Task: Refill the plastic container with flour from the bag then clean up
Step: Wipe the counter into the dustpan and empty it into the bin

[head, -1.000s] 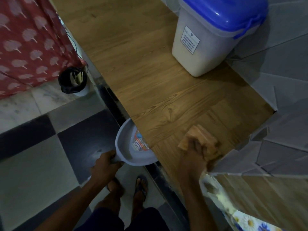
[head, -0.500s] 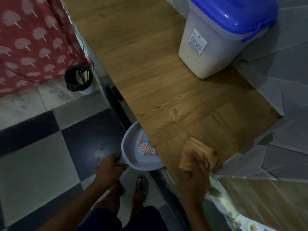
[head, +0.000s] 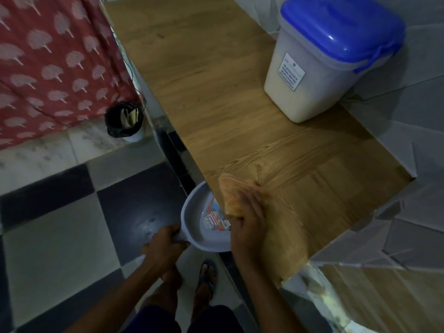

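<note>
A white plastic container point(head: 310, 75) with a shut blue lid stands at the back right of the wooden counter point(head: 216, 104), full of pale flour. My left hand point(head: 165, 243) grips the handle of a grey dustpan point(head: 197, 227), held just below the counter's front edge. An orange cloth point(head: 230, 193) lies at that edge, above the pan, pressed down by my right hand point(head: 247, 217). No flour bag is in sight.
A small bin with a black liner point(head: 123, 123) stands on the floor by a red patterned cloth point(head: 48, 63). Grey tiled wall point(head: 408, 140) runs along the counter's right side. My feet in sandals stand on the black and white floor tiles.
My right hand has swept the cloth leftwards across the counter to its front edge, over the dustpan. My left hand keeps the pan under the edge.
</note>
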Action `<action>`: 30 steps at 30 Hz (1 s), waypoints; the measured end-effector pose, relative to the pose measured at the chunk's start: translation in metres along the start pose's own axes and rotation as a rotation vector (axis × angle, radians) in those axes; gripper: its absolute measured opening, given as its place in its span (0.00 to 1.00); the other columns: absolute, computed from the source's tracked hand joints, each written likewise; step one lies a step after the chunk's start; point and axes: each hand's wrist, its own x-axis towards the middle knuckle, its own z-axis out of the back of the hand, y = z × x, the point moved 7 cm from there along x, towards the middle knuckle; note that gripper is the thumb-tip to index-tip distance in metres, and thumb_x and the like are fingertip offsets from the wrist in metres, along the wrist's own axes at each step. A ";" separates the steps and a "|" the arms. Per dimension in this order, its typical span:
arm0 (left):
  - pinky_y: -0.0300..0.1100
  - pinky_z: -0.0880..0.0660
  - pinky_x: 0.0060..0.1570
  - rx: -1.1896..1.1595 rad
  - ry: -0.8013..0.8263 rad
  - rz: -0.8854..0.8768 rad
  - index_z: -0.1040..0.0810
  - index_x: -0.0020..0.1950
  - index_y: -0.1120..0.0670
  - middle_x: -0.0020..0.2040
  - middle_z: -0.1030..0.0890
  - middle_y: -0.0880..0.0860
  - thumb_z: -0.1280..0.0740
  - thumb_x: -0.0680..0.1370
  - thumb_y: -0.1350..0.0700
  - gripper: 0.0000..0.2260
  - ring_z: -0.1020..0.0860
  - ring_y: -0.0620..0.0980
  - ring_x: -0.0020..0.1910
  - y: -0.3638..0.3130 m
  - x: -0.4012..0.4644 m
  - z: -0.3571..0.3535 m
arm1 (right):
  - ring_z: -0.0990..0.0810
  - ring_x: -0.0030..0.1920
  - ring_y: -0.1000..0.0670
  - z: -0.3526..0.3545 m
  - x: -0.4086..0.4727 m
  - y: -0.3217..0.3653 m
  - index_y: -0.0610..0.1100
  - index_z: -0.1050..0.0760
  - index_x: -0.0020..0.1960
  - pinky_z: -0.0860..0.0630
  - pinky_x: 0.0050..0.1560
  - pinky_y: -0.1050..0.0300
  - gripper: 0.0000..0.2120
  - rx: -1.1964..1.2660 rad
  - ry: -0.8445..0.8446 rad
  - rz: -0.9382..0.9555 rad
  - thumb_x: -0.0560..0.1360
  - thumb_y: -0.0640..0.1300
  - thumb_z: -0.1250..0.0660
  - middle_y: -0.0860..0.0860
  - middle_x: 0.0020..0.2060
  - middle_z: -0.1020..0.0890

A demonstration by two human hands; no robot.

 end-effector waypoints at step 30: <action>0.50 0.20 0.52 -0.190 -0.109 0.101 0.17 0.52 0.54 0.47 0.16 0.50 0.25 0.71 0.61 0.11 0.18 0.47 0.47 0.042 0.062 0.053 | 0.20 0.59 0.49 -0.107 0.052 0.040 0.41 0.17 0.59 0.22 0.61 0.53 0.24 0.175 0.282 0.105 0.68 0.29 0.40 0.48 0.58 0.16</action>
